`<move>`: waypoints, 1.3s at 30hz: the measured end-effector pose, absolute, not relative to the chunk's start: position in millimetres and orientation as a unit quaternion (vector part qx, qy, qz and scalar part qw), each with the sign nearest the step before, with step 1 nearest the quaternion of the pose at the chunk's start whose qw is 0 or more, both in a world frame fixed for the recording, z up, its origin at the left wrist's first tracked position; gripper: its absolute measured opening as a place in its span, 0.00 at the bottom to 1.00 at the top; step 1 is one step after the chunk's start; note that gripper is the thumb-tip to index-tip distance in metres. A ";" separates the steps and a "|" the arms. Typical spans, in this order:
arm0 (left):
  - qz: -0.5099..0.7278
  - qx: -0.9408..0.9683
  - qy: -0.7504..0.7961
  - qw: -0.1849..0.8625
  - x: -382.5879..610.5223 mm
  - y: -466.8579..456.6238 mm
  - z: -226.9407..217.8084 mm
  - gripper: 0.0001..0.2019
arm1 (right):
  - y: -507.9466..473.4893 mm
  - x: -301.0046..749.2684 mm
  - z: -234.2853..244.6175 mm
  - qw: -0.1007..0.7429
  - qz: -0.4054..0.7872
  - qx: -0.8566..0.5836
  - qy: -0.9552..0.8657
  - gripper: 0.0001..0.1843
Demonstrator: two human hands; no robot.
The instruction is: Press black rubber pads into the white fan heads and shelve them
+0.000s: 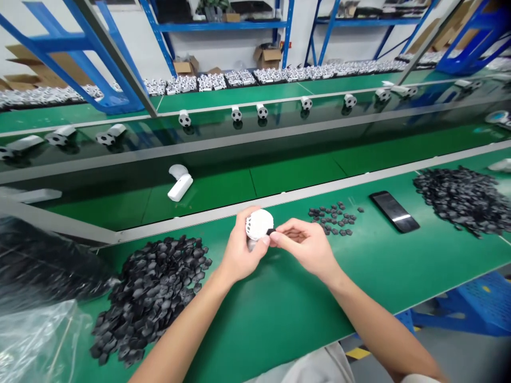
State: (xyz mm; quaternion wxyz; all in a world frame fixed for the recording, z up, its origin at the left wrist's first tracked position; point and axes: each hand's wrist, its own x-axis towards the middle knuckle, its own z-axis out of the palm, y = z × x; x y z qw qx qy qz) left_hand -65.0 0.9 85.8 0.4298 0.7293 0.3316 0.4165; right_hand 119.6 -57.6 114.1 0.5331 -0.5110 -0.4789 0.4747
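Note:
My left hand [239,247] grips a white ball-shaped plastic shell [258,223] with several hexagonal recesses. My right hand [303,247] pinches a small black hexagonal patch [272,231] between finger and thumb, pressing it against the shell's side. Just beyond my right hand lies a small scatter of black patches [333,217] on the green workbench [279,324]. A large heap of the same patches [147,298] lies nearer my left hand.
A black smartphone [393,211] and another large patch heap [463,201] lie to the right. A clear plastic bag [35,340] sits at the front left. Behind a metal rail, a green conveyor belt [243,186] carries a white plastic part [180,183]. Blue shelving stands beyond.

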 end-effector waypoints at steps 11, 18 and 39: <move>0.403 0.752 0.339 0.396 -59.9 2.0 81.4 0.37 | -58.2 132.8 113.6 0.463 0.454 -0.541 -0.536 0.07; 0.430 0.724 0.348 0.412 -53.3 -1.1 71.4 0.43 | -54.9 127.5 111.4 0.475 0.442 -0.557 -0.519 0.09; 0.442 0.678 0.403 0.428 -65.3 18.9 80.2 0.29 | -36.4 199.2 98.2 0.435 0.243 -0.602 -0.623 0.18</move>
